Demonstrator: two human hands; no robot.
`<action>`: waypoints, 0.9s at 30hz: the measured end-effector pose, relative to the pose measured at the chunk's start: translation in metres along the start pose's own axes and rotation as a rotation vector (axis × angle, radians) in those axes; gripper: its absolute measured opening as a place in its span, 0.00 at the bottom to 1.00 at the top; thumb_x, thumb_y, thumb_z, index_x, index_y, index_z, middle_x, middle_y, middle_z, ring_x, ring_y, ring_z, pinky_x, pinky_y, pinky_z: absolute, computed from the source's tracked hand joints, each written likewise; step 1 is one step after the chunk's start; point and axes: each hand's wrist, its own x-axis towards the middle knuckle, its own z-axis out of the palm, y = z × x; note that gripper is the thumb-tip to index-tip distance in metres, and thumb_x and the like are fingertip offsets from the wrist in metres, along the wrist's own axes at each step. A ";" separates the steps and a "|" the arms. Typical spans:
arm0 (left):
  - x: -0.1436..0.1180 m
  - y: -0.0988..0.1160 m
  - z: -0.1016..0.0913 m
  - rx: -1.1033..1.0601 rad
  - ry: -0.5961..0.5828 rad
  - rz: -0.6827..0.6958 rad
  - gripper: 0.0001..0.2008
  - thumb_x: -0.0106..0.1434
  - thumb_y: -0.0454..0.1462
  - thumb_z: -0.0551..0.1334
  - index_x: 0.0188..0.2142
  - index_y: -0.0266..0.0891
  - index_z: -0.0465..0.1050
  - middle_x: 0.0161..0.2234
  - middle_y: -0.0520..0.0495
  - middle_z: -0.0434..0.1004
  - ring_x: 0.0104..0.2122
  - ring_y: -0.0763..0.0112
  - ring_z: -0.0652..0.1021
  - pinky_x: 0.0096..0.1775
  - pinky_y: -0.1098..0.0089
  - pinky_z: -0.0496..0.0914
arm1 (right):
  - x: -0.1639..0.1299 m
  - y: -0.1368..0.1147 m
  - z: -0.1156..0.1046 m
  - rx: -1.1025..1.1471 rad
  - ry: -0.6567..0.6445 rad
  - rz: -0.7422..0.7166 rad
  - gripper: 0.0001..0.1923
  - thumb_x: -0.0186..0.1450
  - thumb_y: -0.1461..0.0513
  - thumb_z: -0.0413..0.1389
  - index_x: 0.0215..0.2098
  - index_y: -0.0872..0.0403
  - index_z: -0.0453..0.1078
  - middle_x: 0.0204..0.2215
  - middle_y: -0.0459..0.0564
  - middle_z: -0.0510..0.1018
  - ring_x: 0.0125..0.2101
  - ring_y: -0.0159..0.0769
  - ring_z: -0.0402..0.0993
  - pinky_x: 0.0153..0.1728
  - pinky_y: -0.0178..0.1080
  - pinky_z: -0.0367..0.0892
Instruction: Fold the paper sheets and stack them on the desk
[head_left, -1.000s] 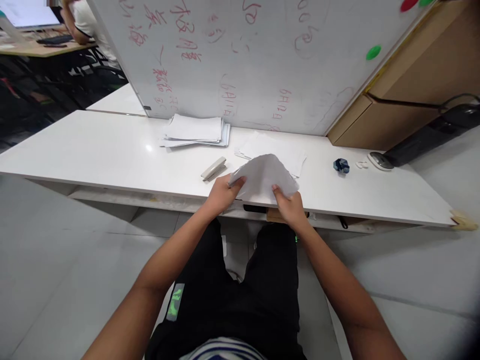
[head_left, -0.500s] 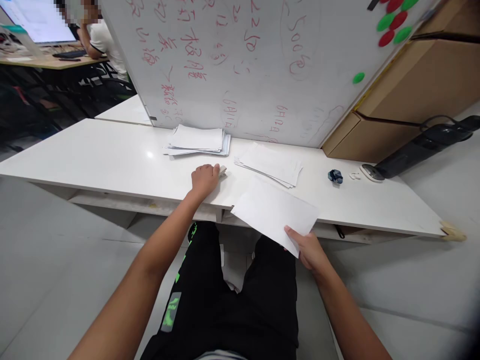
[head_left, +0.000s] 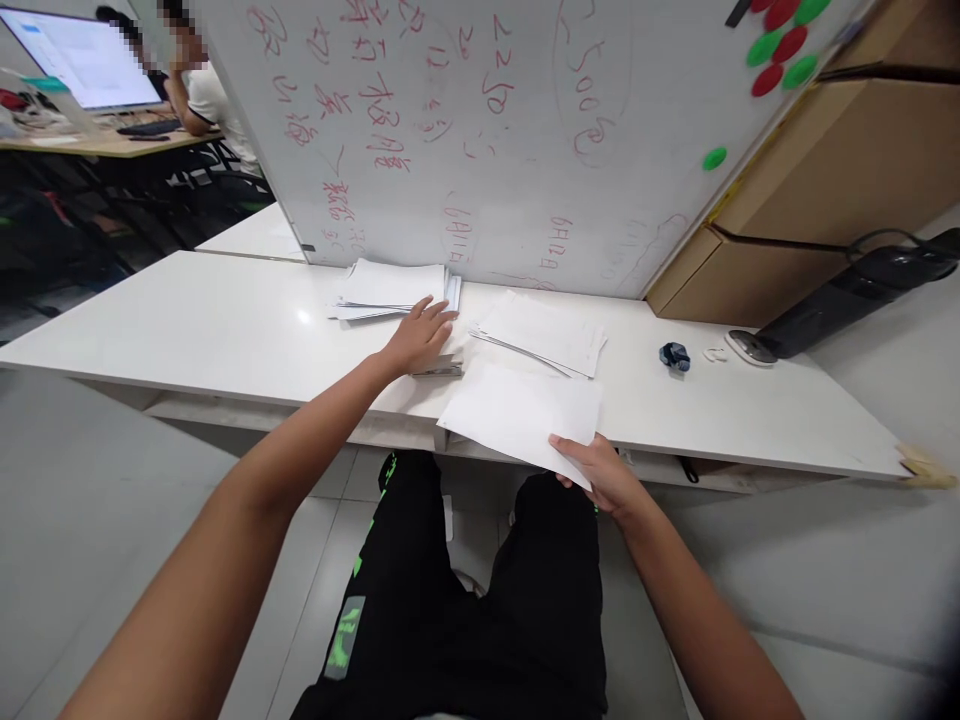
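My right hand [head_left: 600,472] pinches white paper [head_left: 525,410] by its near right corner, thumb on top. The paper is held out over the desk's front edge; whether it is one sheet or a few I cannot tell. My left hand [head_left: 421,335] is open above the desk, fingers spread, holding nothing. Just below that hand a narrow grey stapler [head_left: 442,367] lies on the desk, partly covered by it. Behind the left fingertips is a thick stack of paper [head_left: 394,283]. A second, thinner paper pile [head_left: 544,330] lies fanned to its right, beyond the held paper.
The white desk [head_left: 225,320] has a shelf under its front edge. A whiteboard [head_left: 525,180] with red writing stands at the back. On the right are cardboard boxes [head_left: 825,170], a black bottle [head_left: 855,295], a mouse [head_left: 750,347] and a small dark-blue item [head_left: 674,355]. A person [head_left: 214,105] sits far left.
My left hand has let go of the stapler, spread its fingers and moved slightly up towards the thick stack. My right hand has brought the paper a little to the left.
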 end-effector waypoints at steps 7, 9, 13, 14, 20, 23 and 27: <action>0.024 0.012 0.026 -0.064 -0.158 -0.312 0.34 0.68 0.54 0.38 0.67 0.40 0.52 0.70 0.37 0.42 0.69 0.47 0.40 0.62 0.39 0.45 | 0.020 -0.018 0.009 -0.083 -0.042 0.046 0.13 0.57 0.59 0.63 0.37 0.57 0.68 0.22 0.47 0.75 0.17 0.31 0.69 0.15 0.33 0.64; 0.025 0.008 0.031 -0.077 -0.187 -0.336 0.36 0.68 0.55 0.37 0.68 0.40 0.48 0.71 0.37 0.35 0.69 0.46 0.37 0.62 0.39 0.45 | 0.025 -0.020 0.008 -0.098 -0.033 0.062 0.15 0.57 0.59 0.64 0.39 0.56 0.68 0.25 0.47 0.76 0.19 0.32 0.70 0.15 0.33 0.66; 0.027 -0.004 0.039 -0.059 -0.204 -0.203 0.36 0.66 0.57 0.39 0.69 0.44 0.44 0.71 0.42 0.36 0.69 0.50 0.35 0.63 0.41 0.42 | 0.034 -0.023 0.012 -0.122 -0.019 0.084 0.19 0.55 0.58 0.65 0.42 0.55 0.69 0.32 0.50 0.79 0.23 0.34 0.74 0.18 0.35 0.71; 0.028 -0.007 0.040 -0.054 -0.205 -0.167 0.36 0.66 0.57 0.40 0.69 0.46 0.43 0.71 0.44 0.39 0.69 0.51 0.34 0.64 0.42 0.41 | 0.036 -0.023 0.015 -0.118 -0.027 0.093 0.20 0.55 0.58 0.66 0.43 0.55 0.69 0.33 0.51 0.80 0.25 0.35 0.74 0.19 0.36 0.71; 0.030 -0.012 0.049 -0.083 -0.156 -0.118 0.37 0.65 0.58 0.44 0.69 0.49 0.47 0.71 0.48 0.43 0.69 0.52 0.36 0.66 0.47 0.41 | 0.038 -0.027 0.030 -0.090 -0.063 0.113 0.21 0.54 0.59 0.66 0.43 0.55 0.70 0.33 0.51 0.80 0.26 0.37 0.74 0.19 0.37 0.72; 0.029 -0.011 0.050 -0.087 -0.151 -0.126 0.37 0.66 0.57 0.40 0.69 0.42 0.47 0.71 0.43 0.41 0.69 0.52 0.37 0.65 0.47 0.42 | 0.036 -0.027 0.032 -0.086 -0.060 0.111 0.18 0.54 0.60 0.66 0.41 0.56 0.70 0.32 0.52 0.80 0.26 0.37 0.74 0.20 0.36 0.72; 0.028 -0.011 0.051 -0.091 -0.139 -0.115 0.35 0.67 0.57 0.40 0.69 0.46 0.48 0.71 0.46 0.42 0.69 0.54 0.37 0.65 0.48 0.43 | 0.034 -0.030 0.034 -0.097 -0.043 0.122 0.16 0.54 0.61 0.66 0.39 0.56 0.70 0.27 0.50 0.79 0.24 0.36 0.74 0.22 0.36 0.72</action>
